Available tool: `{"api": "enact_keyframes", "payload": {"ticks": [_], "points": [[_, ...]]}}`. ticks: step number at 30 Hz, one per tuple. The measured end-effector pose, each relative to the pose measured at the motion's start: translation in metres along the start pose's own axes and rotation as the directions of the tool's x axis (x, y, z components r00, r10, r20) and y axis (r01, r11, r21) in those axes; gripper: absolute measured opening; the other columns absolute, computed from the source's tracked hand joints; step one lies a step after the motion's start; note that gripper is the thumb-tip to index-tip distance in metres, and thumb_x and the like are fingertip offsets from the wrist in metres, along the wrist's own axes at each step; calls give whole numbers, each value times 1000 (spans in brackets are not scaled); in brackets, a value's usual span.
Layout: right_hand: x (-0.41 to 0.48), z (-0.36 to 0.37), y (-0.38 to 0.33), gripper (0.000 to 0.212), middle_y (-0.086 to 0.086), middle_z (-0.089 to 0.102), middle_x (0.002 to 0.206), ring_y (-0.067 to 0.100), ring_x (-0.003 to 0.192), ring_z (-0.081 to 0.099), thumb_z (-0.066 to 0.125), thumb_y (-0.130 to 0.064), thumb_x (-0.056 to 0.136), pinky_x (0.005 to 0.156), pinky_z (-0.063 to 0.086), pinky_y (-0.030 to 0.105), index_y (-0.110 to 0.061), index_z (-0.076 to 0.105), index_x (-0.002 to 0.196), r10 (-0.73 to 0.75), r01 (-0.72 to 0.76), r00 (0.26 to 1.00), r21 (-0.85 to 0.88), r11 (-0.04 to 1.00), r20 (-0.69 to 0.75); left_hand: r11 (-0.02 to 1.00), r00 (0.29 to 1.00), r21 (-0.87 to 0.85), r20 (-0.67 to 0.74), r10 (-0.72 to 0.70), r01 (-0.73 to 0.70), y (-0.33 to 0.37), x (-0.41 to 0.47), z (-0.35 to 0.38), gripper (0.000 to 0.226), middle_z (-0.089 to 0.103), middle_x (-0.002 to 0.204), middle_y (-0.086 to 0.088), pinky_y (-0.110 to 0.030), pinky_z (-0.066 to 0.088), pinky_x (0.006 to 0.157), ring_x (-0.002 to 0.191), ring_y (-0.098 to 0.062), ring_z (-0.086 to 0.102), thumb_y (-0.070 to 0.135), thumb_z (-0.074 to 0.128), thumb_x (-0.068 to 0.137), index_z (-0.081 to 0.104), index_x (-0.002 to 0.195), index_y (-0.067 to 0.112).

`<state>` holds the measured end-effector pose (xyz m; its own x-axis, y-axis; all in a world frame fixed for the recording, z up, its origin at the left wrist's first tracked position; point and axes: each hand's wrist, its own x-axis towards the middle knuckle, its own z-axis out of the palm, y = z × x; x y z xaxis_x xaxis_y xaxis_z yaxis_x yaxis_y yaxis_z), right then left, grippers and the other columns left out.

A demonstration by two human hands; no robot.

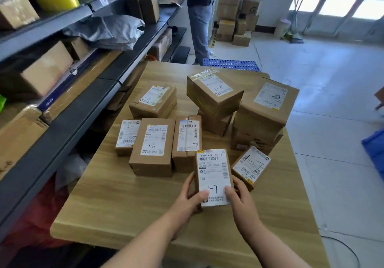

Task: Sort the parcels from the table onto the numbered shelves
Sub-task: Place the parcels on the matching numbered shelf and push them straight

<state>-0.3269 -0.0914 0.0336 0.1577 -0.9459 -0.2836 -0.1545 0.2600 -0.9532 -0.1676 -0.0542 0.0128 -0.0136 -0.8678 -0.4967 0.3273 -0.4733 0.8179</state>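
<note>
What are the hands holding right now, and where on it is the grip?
Both hands hold the parcel marked 1-7 by its near end: left hand on its left edge, right hand on its right, thumbs on the label.

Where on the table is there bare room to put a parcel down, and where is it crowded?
Widest bare patch: near-left corner of the table, between its front edge, the 1-6 box and the left hand. A narrower strip lies right of the right hand, below the tilted parcel. Centre and far right are crowded with stacked boxes.
</note>
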Motion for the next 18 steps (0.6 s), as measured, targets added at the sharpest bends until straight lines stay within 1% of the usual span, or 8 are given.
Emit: {"api": "enact_keyframes", "payload": {"ticks": [1, 4, 6, 8, 10, 12, 14, 18], "points": [[2, 0, -5, 24, -8, 68, 107, 5, 98, 66, 55, -31, 93, 77, 55, 24, -25, 58, 116, -15, 15, 1000, 0, 1000, -8, 1000, 1000, 7, -11, 27, -27, 7, 0, 1, 77, 71, 114, 8, -36, 50, 85, 103, -17, 68, 42, 76, 64, 37, 129, 48], [17, -2, -9, 54, -4, 65, 115, 15, 108, 61, 48, -57, 77, 95, 50, 42, -24, 62, 117, -31, 29, 997, -32, 999, -65, 997, 995, -14, -49, 81, -82, 24, 4, -6, 67, 72, 112, 5, -35, 46, 83, 104, -19, 67, 42, 65, 71, 43, 133, 42], [31, -3, -8, 45, -2, 63, 119, 18, 112, 57, 49, -49, 82, 101, 45, 43, -23, 62, 116, -32, 24, 991, -62, 998, -129, 994, 994, -63, -67, 82, -86, 34, 6, -13, 67, 71, 114, 1, -38, 45, 86, 108, -23, 63, 44, 63, 71, 45, 135, 39], [47, -6, -6, 32, 5, 59, 126, 20, 117, 52, 51, -29, 93, 105, 40, 42, -16, 60, 121, -32, 1, 976, -144, 990, -218, 989, 993, -120, -92, 75, -86, 41, 7, -21, 68, 70, 115, 1, -38, 45, 84, 107, -22, 62, 44, 62, 71, 47, 136, 35], [62, -15, -2, 35, 11, 51, 135, 23, 123, 47, 51, -18, 95, 108, 36, 41, -10, 54, 129, -9, -88, 948, -288, 954, -320, 982, 989, -164, -127, 72, -92, 45, 7, -28, 69, 69, 116, 0, -37, 46, 83, 106, -21, 62, 43, 64, 71, 47, 136, 31], [72, -22, 0, 46, 11, 39, 146, 27, 133, 36, 50, -19, 94, 113, 29, 40, -11, 45, 139, 27, -199, 934, -457, 867, -356, 977, 986, -188, -149, 71, -98, 47, 5, -34, 67, 67, 121, -2, -37, 46, 81, 108, -22, 61, 39, 71, 74, 48, 136, 29], [79, -24, 3, 55, 9, 22, 156, 26, 143, 21, 46, -23, 94, 117, 20, 38, -14, 32, 147, 74, -257, 948, -609, 750, -309, 976, 985, -192, -155, 72, -102, 50, 3, -39, 62, 66, 123, -3, -37, 47, 81, 111, -23, 60, 41, 64, 76, 48, 135, 30], [84, -13, 8, 61, 6, 1, 161, 26, 148, 0, 38, -35, 97, 119, 9, 38, -20, 16, 152, 127, -202, 979, -871, 448, -162, 975, 982, -196, -174, 69, -103, 55, 1, -46, 57, 67, 121, -3, -38, 48, 84, 110, -23, 60, 40, 58, 75, 51, 130, 30]]}}
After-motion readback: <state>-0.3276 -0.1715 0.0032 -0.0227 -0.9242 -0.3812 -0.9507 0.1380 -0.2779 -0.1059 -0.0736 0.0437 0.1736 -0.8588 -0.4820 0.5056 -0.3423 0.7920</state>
